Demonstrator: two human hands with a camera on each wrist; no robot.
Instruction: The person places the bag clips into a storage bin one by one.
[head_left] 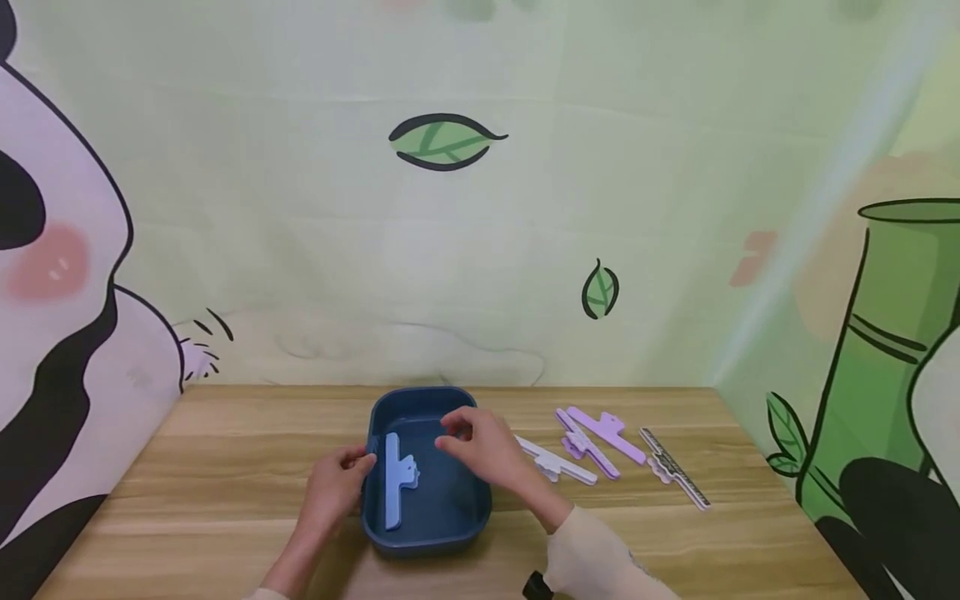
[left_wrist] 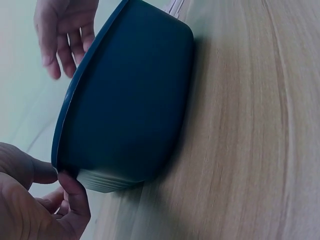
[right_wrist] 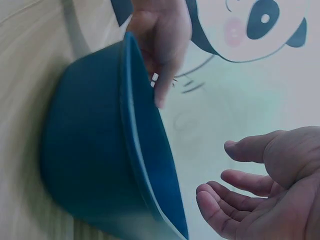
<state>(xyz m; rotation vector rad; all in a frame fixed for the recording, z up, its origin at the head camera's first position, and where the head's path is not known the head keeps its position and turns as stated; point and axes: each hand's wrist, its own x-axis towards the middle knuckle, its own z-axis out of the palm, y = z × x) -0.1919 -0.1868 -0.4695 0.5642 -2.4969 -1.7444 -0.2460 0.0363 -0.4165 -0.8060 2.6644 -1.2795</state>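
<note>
Panda-and-bamboo wallpaper backs a wooden table (head_left: 225, 500). No brand, label or writing is readable anywhere. Near the table's middle, the left hand (head_left: 333, 487) pinches the left rim of one dark blue bin (head_left: 420, 533), thumb and fingers curled on the edge. The right hand (head_left: 480, 450) hovers over the bin's right half with relaxed fingers, holding nothing. One light blue clip (head_left: 393, 479) lies inside the bin, against its left side. Right of the bin, four more clips lie on the table: one white clip (head_left: 558, 462), two purple clips (head_left: 596, 442), and one clear clip (head_left: 675, 468) farthest right.
</note>
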